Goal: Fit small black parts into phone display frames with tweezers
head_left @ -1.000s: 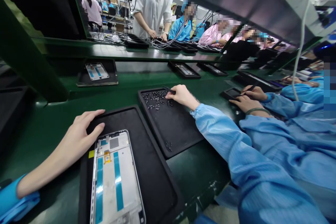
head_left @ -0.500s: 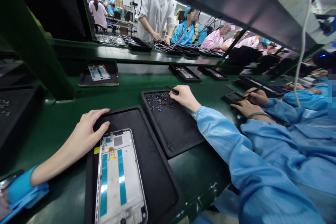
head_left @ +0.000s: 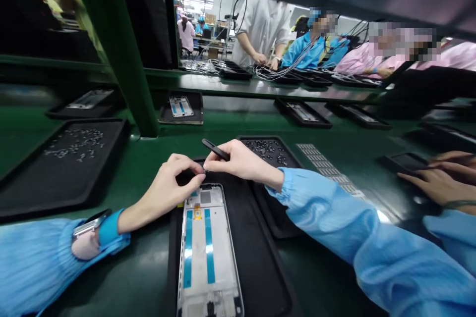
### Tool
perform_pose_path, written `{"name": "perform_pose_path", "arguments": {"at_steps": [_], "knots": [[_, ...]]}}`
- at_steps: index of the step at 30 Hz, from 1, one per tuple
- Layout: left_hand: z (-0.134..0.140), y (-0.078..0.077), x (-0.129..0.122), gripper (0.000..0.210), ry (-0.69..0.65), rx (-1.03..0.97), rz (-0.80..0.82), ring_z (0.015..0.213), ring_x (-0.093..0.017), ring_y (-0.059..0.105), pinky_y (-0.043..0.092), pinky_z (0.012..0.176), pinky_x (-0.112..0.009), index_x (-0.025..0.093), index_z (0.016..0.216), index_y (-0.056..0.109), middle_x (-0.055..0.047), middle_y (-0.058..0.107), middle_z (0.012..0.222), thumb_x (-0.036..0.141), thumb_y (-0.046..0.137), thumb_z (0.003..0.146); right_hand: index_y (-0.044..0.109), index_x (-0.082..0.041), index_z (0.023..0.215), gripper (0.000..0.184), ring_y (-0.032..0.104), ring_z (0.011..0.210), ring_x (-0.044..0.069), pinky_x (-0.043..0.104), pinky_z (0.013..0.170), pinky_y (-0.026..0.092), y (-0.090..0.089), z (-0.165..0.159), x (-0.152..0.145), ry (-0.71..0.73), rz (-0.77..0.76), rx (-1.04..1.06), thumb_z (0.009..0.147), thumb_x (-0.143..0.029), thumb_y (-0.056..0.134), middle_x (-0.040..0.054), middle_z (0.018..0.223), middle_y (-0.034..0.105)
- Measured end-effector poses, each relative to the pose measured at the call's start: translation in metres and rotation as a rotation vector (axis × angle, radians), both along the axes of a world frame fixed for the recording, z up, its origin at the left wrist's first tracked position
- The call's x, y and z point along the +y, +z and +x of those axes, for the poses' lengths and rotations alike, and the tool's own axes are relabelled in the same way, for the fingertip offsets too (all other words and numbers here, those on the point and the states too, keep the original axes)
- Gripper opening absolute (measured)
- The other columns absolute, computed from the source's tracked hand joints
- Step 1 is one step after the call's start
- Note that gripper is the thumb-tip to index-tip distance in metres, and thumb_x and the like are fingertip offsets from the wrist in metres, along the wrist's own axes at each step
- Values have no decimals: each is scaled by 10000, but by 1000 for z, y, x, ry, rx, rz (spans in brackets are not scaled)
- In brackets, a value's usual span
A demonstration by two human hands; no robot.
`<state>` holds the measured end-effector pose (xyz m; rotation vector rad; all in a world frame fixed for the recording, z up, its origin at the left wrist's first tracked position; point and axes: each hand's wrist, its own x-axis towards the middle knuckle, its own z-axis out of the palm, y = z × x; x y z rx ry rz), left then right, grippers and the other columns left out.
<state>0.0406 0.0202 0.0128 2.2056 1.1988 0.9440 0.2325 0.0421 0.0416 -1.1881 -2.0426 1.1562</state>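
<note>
My right hand [head_left: 243, 161] grips a pair of black tweezers [head_left: 215, 149], whose working tips are hidden by the fingers. Thumb and forefinger of my left hand [head_left: 167, 188] are pinched together beside my right fingertips, over the top end of a phone frame. Something tiny shows at the pinch, too small to name. The phone frame [head_left: 232, 257] is silver-white with two blue strips and an orange flex piece, and it lies in a black tray [head_left: 256, 237]. Right of it, partly under my right forearm, is a second black tray [head_left: 269, 213] with several small dark parts [head_left: 264, 148].
At left, another black tray [head_left: 33, 173] holds small scattered parts. A green post [head_left: 128, 74] rises behind my left hand. More trays with phone frames [head_left: 181, 107] line the back. A strip sheet [head_left: 323, 163] lies at right, near a co-worker's hands [head_left: 442, 183].
My right hand with the tweezers has left the parts tray and come to my left hand above the phone frame. The left fingers, apart before, are now pinched. The view has turned left.
</note>
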Motion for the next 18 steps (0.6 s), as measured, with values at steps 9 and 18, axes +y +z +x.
{"name": "perform_pose_path", "arguments": {"at_steps": [9, 18], "knots": [[-6, -11, 5, 220, 1, -119, -90, 853, -194, 574, 450, 763, -314, 185, 736, 670, -40, 657, 825, 387, 600, 785, 679, -85, 759, 162, 465, 598, 31, 151, 571, 325, -16, -8, -7, -4, 308, 5, 795, -235, 630, -5, 677, 601], [-4, -10, 2, 218, 56, -234, -132, 802, -173, 582, 441, 731, -292, 199, 772, 682, -18, 656, 818, 408, 621, 783, 648, -92, 782, 202, 470, 485, 22, 137, 481, 338, -18, -9, -13, -67, 134, 145, 787, -292, 620, -24, 601, 554]]}}
